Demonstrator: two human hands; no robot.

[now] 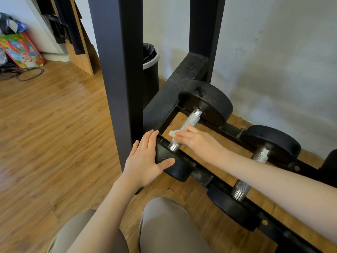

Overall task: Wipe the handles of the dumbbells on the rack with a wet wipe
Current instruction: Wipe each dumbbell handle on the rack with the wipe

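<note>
Two black dumbbells lie across the lowest rails of a black rack (193,174). The left dumbbell has a knurled silver handle (191,120). My right hand (195,139) holds a white wet wipe (172,133) against the lower half of that handle, fingers curled over it. My left hand (145,159) rests flat on the near black head (175,167) of the same dumbbell, fingers straight and thumb on its face. The second dumbbell's handle (242,187) lies to the right, partly hidden under my right forearm.
A thick black rack upright (118,70) stands just left of my hands. A black bin (150,70) with a liner sits behind it by the white wall. Bags and a cable lie at the far left on the wooden floor. My knees are at the bottom.
</note>
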